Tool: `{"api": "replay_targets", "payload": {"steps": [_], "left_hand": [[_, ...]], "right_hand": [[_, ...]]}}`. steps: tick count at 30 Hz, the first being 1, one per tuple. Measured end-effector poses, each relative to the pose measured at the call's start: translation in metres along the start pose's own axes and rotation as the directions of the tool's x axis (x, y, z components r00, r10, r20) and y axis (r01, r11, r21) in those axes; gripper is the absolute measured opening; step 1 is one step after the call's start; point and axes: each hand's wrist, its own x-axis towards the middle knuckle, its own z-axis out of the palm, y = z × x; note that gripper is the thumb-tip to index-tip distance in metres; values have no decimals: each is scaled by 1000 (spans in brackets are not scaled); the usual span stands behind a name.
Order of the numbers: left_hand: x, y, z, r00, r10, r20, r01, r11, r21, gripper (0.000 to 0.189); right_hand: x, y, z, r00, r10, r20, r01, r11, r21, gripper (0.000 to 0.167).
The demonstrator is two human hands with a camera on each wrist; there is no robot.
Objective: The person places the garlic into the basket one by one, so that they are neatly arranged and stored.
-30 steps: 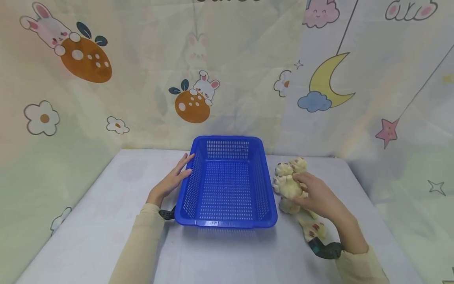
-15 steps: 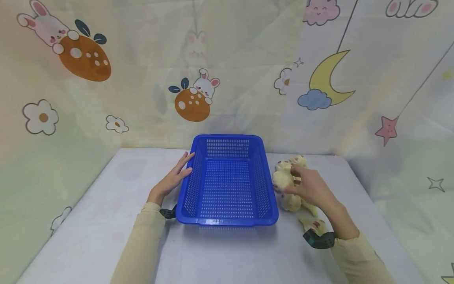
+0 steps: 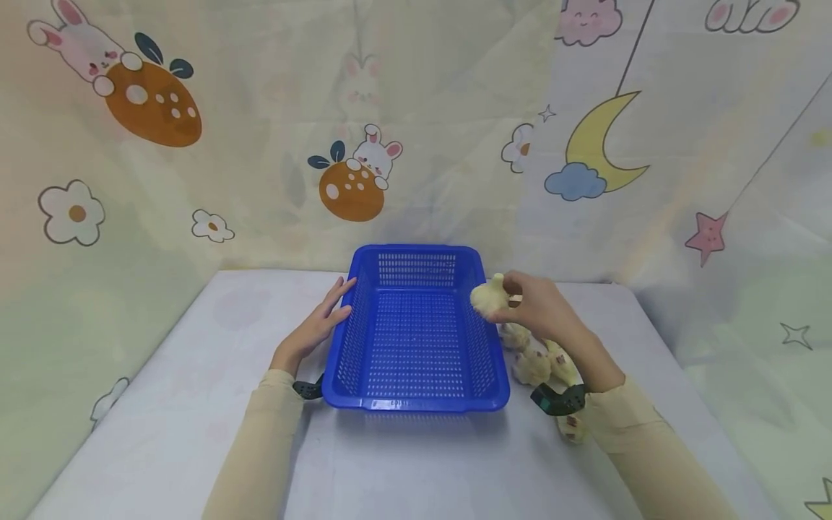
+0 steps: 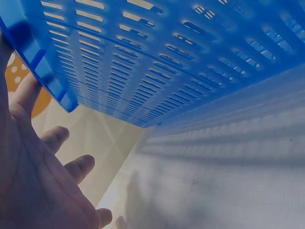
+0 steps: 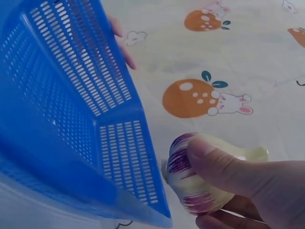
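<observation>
A blue perforated plastic basket (image 3: 416, 401) stands on the table with nothing in it. My left hand (image 3: 313, 328) rests its straight fingers against the basket's left rim; in the left wrist view the fingers (image 4: 55, 138) are spread along that side. Between thumb and fingers my right hand (image 3: 546, 307) pinches a garlic bulb (image 3: 489, 297), raised at the basket's right rim. Purple streaks show on this garlic in the right wrist view. Below the right hand several more garlic bulbs (image 3: 531, 367) lie on the table, partly hidden by the hand and wrist camera.
A white cloth covers the table (image 3: 390, 477). Behind it hangs a printed curtain (image 3: 442, 144) with rabbits, flowers and a moon. One garlic bulb (image 3: 572, 429) lies nearer the front, partly under the right wrist's dark camera (image 3: 557, 399).
My right hand has lifted a garlic bulb from the pile and carried it left and away from me to the basket's right rim. The left hand and basket have stayed put.
</observation>
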Motion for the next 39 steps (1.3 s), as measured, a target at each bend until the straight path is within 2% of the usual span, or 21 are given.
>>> {"api": "replay_targets", "payload": {"steps": [6,13,15,20,21,22,26,31,35,39], "left_hand": [[-2,2,0,1000,1,-4,-1,1000,11,56],[-2,3,-2,1000,-7,10,7,1000,12,57],[-6,11,-3,1000,-11,22,11,1000,4,58],[-6,13,-4,999,-26,24,26,1000,14,58],[-5,10,-3,999,-26,20,26,1000,15,58],[-4,6,-3,1000,-27,16,27,1000,17,58],[-6,8,-2,1000,-16,15,16,1000,13,59],[-6,7,-2,1000,-2,16,2,1000,22,60],[-5,5,-2,1000,-14,1,14,999,36,59],[-5,6,-2,1000,-26,-10,27,999,39,59]], "right_hand": [[30,-17,7,1000,-25,14,25,1000,-2,61],[63,-33,20,995,-100,4,99,995,2,56],[70,-38,23,995,-104,-3,104,995,7,57],[87,-48,33,995,-103,-7,103,994,21,59],[91,-49,36,995,-104,-5,104,994,26,59],[94,-50,38,995,-101,-2,101,994,45,58],[106,-55,48,996,-90,9,88,988,123,59],[120,-56,66,996,-83,-18,85,977,194,60],[131,-54,81,994,-102,-38,109,962,251,60],[140,-50,97,995,-88,-37,95,957,274,67]]}}
